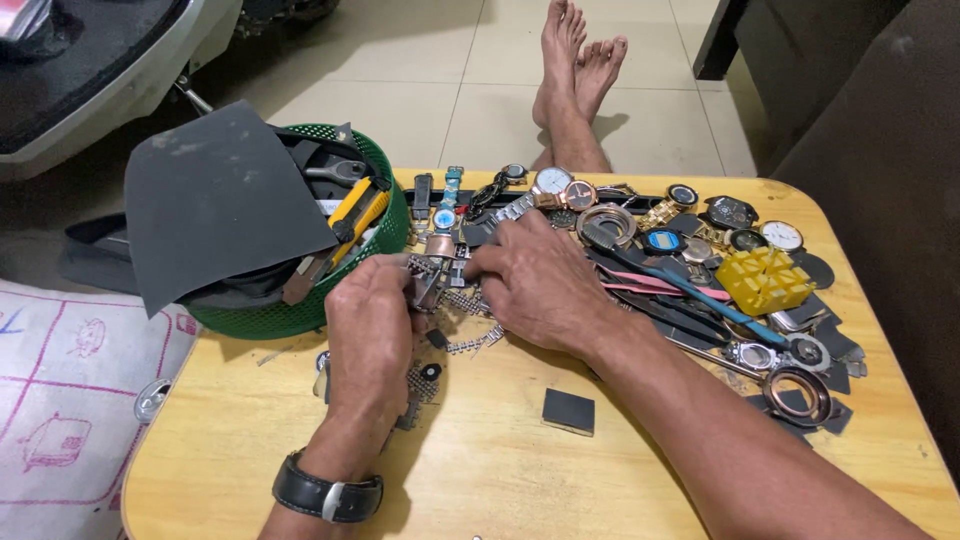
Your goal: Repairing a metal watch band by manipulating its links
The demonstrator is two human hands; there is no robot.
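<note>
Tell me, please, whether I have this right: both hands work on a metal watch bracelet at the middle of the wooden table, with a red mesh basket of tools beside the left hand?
Not quite: the mesh basket is green, not red, as the head view shows. The rest holds: the left hand and right hand work on the metal watch bracelet at the middle of the wooden table, the basket beside the left hand.

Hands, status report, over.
Left hand pinching metal watch bracelet. Right hand on bracelet too. Loose links beneath; watches crowd behind.
</note>
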